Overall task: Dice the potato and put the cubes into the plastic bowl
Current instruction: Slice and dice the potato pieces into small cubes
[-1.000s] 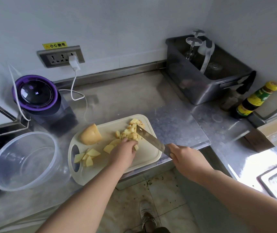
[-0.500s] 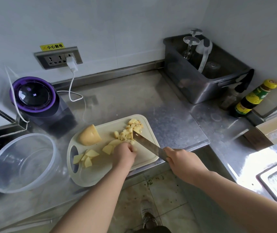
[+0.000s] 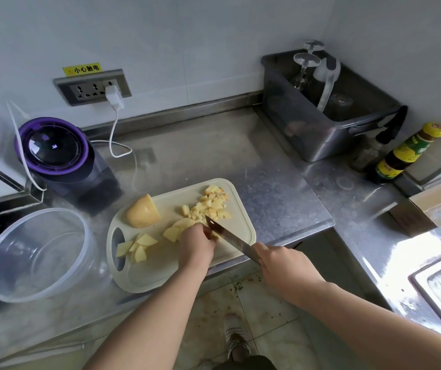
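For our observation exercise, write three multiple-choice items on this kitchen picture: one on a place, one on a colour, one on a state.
1. The plastic bowl stands: A. left of the cutting board; B. on it; C. in the sink.
2. The appliance has a rim that is: A. green; B. purple; C. red.
3. The bowl is: A. full of water; B. upside down; C. empty.
Answers: A, it sits beside the board's handle end; B, a purple ring circles its lid; C, the cubes lie on the board.
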`<move>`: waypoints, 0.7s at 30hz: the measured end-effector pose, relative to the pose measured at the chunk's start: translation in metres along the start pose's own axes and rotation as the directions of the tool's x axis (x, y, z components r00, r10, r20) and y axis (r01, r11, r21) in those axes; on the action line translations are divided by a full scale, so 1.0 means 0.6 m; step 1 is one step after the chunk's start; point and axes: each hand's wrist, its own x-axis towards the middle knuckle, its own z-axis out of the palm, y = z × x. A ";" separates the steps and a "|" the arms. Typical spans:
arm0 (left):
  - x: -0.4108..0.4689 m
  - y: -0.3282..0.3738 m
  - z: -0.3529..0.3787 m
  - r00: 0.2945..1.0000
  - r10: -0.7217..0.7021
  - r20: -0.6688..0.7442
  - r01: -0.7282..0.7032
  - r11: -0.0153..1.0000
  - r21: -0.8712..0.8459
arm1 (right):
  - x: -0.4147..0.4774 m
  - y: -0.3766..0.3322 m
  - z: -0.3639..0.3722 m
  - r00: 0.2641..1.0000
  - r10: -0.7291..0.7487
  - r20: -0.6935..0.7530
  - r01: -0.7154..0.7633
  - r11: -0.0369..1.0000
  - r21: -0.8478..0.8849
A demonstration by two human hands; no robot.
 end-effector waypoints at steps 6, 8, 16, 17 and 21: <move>-0.002 0.002 -0.003 1.000 0.008 -0.002 -0.008 1.000 0.012 | -0.001 -0.001 0.005 1.000 -0.006 -0.013 0.006 1.000 0.001; -0.002 0.002 -0.002 1.000 0.006 -0.002 -0.006 1.000 0.013 | 0.000 -0.003 0.008 1.000 -0.011 -0.010 0.011 1.000 -0.022; 0.001 0.000 -0.001 0.999 0.030 -0.011 -0.030 0.999 0.013 | 0.010 -0.004 0.009 1.000 0.012 0.021 -0.011 0.998 -0.060; 0.001 0.000 -0.001 0.999 0.033 -0.013 -0.033 0.999 0.016 | 0.010 -0.003 0.006 1.000 0.013 0.019 -0.011 0.998 -0.058; 0.007 0.001 0.001 0.999 0.040 -0.014 -0.039 0.999 0.021 | 0.009 0.008 -0.010 1.000 -0.002 -0.013 0.001 0.999 -0.042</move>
